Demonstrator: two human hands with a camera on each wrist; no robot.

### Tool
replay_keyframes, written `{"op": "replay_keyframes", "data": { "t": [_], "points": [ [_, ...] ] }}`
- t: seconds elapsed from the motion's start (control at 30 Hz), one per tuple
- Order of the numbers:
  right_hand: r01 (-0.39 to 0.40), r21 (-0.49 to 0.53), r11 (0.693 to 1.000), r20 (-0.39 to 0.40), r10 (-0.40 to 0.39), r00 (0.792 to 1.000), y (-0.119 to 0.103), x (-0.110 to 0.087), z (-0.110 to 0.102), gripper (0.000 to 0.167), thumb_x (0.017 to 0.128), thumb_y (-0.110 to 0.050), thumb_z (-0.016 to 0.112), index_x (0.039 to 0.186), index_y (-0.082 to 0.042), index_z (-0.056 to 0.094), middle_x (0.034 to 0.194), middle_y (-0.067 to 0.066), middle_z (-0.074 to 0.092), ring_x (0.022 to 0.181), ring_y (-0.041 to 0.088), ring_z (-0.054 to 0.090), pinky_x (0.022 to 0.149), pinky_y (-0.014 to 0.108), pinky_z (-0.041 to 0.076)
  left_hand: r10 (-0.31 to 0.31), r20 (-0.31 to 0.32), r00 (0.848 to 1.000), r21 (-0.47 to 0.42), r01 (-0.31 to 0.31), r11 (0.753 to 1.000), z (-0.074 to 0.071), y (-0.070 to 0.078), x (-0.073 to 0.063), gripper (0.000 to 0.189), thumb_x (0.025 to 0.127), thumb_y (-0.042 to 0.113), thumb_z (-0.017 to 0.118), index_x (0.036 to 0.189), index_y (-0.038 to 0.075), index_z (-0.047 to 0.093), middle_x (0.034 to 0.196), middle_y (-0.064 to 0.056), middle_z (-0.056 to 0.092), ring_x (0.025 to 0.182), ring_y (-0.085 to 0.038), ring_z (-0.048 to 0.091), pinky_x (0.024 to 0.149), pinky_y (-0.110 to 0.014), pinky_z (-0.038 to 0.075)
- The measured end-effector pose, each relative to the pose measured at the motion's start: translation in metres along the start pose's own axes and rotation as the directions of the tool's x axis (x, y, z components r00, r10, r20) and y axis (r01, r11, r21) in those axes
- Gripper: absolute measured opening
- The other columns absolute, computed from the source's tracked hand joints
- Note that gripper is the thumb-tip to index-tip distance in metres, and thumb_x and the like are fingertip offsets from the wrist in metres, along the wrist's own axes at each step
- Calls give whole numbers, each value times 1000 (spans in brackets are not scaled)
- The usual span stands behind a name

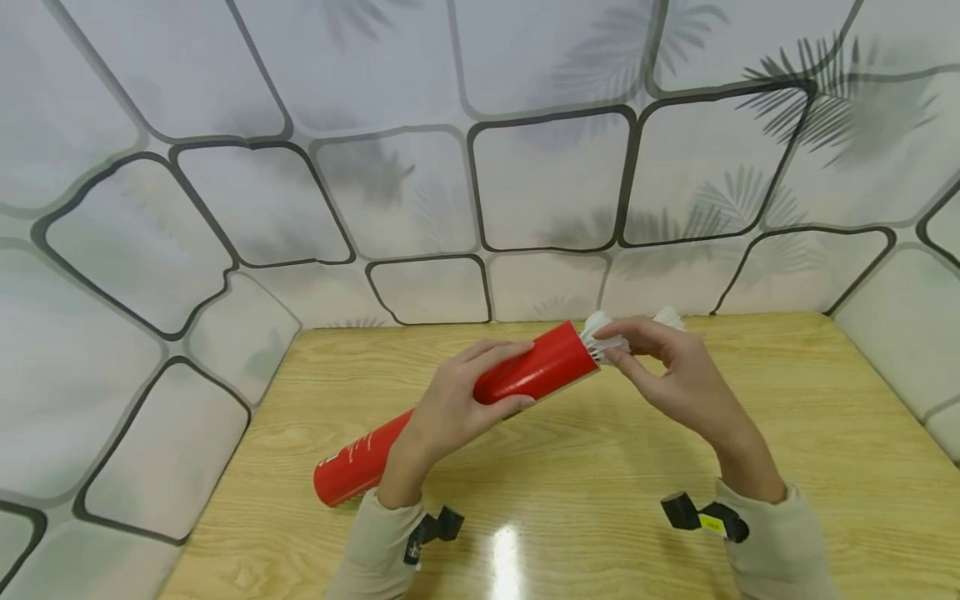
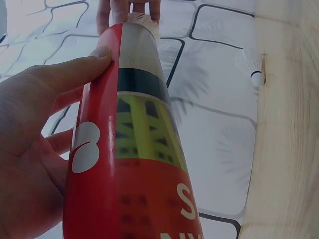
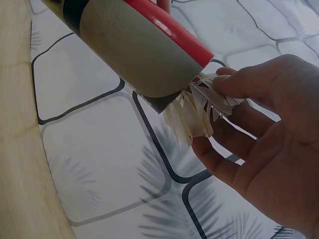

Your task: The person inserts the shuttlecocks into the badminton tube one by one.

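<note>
My left hand [image 1: 442, 408] grips a long red shuttlecock tube [image 1: 543, 362] around its upper part. The tube is tilted, its mouth raised to the right and its lower end to the left. At the mouth, the white feather skirt of a shuttlecock [image 3: 187, 119] sticks out, its cork end hidden inside. My right hand [image 1: 690, 383] pinches these feathers between thumb and fingers. In the left wrist view, a clear strip along the tube shows green and orange printed bands.
Another white shuttlecock [image 2: 255, 69] lies on the wooden table [image 1: 787, 433] near its back edge, partly behind my right hand in the head view. A pale patterned backdrop [image 1: 555, 183] rises behind the table and along both sides.
</note>
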State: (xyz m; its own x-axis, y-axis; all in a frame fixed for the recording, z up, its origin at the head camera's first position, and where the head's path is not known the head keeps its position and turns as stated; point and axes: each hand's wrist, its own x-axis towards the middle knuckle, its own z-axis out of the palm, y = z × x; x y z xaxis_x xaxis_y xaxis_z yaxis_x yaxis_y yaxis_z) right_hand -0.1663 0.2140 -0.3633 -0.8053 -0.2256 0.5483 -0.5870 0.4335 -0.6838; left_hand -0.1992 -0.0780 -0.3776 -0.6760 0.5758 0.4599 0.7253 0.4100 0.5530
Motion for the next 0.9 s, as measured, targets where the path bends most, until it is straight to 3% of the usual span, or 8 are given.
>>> {"op": "replay_keyframes", "data": {
  "t": [0.27, 0.53, 0.9],
  "points": [
    [32, 51, 998, 54, -35, 998, 2, 0, 3, 30, 94, 9, 67, 119, -8, 71, 115, 5, 71, 96, 15, 71, 80, 21, 55, 21, 12, 1000, -22, -21, 1000, 3, 2, 1, 57, 91, 31, 81, 143, 23, 61, 136, 1, 61, 111, -17, 61, 83, -32, 57],
    [-28, 177, 984, 125, 6, 992, 2, 1, 3, 40, 97, 11, 60, 133, -7, 63, 123, 16, 69, 98, 19, 73, 74, 26, 57, 33, 13, 999, -29, -32, 999, 6, 5, 0, 56, 90, 30, 82, 141, 22, 62, 135, 2, 61, 112, -16, 61, 84, -31, 57],
    [-68, 309, 949, 240, -9, 971, 6, -1, -8, 44, 102, 8, 54, 145, -4, 52, 118, 19, 72, 100, 26, 74, 85, 31, 59, 46, 10, 999, -63, -45, 997, 7, 6, 0, 55, 90, 28, 82, 141, 22, 63, 134, 4, 61, 110, -15, 60, 84, -31, 57]
  ]
}}
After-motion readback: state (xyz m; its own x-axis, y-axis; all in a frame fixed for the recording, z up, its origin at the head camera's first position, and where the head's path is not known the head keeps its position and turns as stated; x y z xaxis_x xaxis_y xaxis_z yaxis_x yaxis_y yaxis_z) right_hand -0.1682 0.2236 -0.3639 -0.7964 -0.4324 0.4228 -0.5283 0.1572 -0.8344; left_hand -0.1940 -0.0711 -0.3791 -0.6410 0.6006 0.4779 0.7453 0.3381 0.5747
